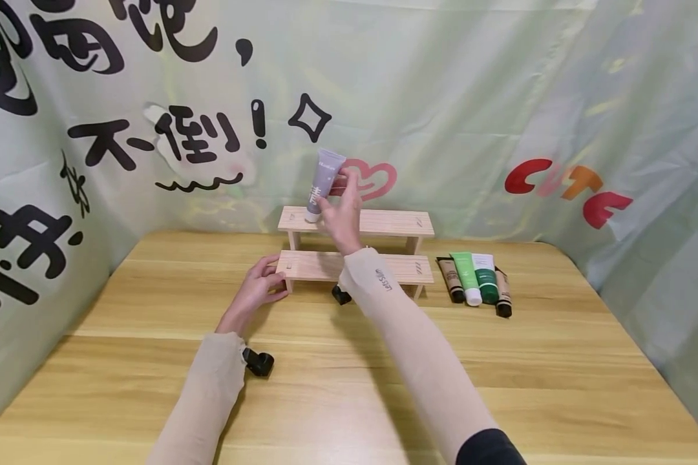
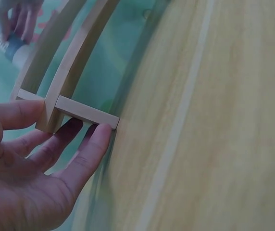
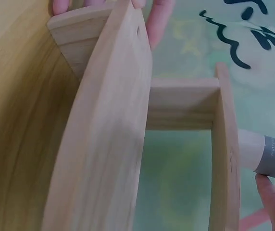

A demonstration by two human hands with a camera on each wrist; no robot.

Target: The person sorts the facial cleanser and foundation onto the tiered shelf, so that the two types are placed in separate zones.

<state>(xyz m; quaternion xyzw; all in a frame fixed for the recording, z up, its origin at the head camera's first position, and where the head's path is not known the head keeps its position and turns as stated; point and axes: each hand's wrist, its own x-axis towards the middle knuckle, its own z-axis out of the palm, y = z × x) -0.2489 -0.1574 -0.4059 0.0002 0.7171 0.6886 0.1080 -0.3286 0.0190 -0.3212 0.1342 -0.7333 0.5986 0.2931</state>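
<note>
A two-tier wooden shelf point(image 1: 384, 223) stands at the middle back of the table. My right hand point(image 1: 336, 197) holds a grey tube point(image 1: 324, 184) almost upright, cap down, on the left part of the top tier. The tube point(image 3: 267, 154) shows at the right edge of the right wrist view, with my fingers point(image 3: 272, 197) under it. My left hand point(image 1: 264, 281) grips the left end of the lower tier. In the left wrist view, the left hand's point(image 2: 56, 159) thumb lies over the board and its fingers reach under to the shelf's leg point(image 2: 87, 111).
Several tubes point(image 1: 477, 278), brown, green and white, lie side by side on the wooden table point(image 1: 558, 361) just right of the shelf. A printed cloth backdrop point(image 1: 471, 97) closes in the table at the back and both sides.
</note>
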